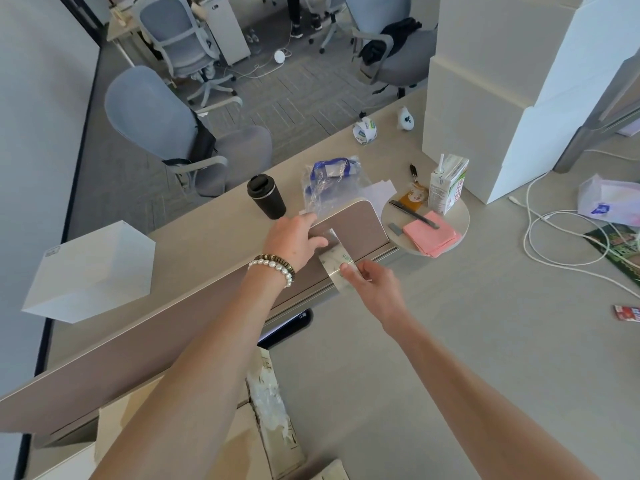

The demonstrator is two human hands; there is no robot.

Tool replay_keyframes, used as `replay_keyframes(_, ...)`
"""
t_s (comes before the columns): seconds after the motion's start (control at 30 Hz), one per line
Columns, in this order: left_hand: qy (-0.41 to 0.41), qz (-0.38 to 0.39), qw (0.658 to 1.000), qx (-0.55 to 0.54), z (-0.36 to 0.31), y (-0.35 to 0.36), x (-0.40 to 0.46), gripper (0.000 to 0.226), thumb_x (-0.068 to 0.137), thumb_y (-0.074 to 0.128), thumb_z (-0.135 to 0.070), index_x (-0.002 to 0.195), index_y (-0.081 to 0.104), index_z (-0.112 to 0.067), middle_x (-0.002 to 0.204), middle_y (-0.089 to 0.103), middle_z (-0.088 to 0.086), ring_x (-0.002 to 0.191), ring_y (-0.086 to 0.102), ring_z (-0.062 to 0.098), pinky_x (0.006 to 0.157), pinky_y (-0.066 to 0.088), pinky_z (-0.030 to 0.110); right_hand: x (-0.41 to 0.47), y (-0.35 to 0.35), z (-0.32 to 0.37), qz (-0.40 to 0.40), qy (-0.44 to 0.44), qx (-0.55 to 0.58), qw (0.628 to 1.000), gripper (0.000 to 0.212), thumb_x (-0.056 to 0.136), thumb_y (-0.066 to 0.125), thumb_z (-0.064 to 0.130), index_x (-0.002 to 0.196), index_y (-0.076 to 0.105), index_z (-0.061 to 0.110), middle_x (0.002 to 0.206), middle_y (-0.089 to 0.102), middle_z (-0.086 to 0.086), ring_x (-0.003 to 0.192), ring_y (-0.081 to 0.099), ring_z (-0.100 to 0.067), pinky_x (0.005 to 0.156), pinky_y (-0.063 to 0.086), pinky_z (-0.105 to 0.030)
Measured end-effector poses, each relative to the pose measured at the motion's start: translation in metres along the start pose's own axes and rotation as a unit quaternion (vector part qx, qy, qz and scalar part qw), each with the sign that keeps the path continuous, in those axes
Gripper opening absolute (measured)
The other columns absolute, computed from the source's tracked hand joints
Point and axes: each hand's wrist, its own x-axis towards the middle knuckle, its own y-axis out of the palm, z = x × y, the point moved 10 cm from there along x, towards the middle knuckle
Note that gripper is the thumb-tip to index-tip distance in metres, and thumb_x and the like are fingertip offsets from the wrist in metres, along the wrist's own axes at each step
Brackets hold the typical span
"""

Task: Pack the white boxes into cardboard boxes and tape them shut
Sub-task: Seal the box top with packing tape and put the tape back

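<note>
A strip of clear printed tape (pixel 335 259) hangs from the top edge of the brown desk divider (pixel 360 225). My left hand (pixel 294 239) holds the strip's upper end against the divider. My right hand (pixel 372 289) pinches the strip's lower end. A cardboard box (pixel 242 431) with tape along its seam lies under my forearms at the bottom. One white box (pixel 91 271) sits on the far desk at the left. Tall stacks of white boxes (pixel 491 98) stand at the upper right. A tape roll (pixel 364 130) rests on the far desk.
A black travel cup (pixel 266 196), a plastic bag with a blue lanyard (pixel 332 178), a drink carton (pixel 447 183), a box cutter (pixel 414 211) and pink cloths (pixel 432 233) lie near the divider's end. White cables (pixel 554 237) trail at the right. Office chairs (pixel 166 133) stand beyond.
</note>
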Motion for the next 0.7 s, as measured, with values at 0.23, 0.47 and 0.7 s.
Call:
replay_keyframes(0.23,-0.008,-0.032,0.999,0.0,0.001,0.001,0.001,0.02,0.09,0.072,-0.028,0.096,0.062,-0.011,0.084,0.068,0.009,0.083,0.063,0.032,0.077,0.056,0.043,0.003,0.008,0.005,0.047,-0.01,0.02,0.999,0.052,0.092,0.061,0.055,0.062,0.037,0.019,0.051,0.031,0.014,0.055,0.029,-0.01,0.056,0.027,-0.03)
replay_keyframes(0.47,-0.006,-0.025,0.999,0.031,-0.003,0.001,-0.004,0.027,0.093,0.068,-0.032,0.112,0.062,-0.013,0.094,0.07,0.012,0.089,0.066,0.033,0.076,0.056,0.04,0.005,0.007,0.007,0.053,-0.009,0.026,0.998,0.05,0.093,0.062,0.049,0.053,0.043,0.027,0.049,0.037,0.015,0.054,0.033,-0.008,0.055,0.028,-0.027)
replay_keyframes(0.7,-0.006,-0.023,1.0,-0.019,-0.002,-0.004,-0.029,0.06,0.091,0.071,-0.03,0.142,0.046,-0.011,0.135,0.059,0.008,0.124,0.055,0.027,0.1,0.044,0.037,-0.006,0.003,0.025,0.067,-0.053,-0.121,0.989,0.035,0.095,0.057,0.052,0.103,0.066,0.02,0.091,0.061,0.008,0.088,0.054,-0.016,0.072,0.037,-0.027)
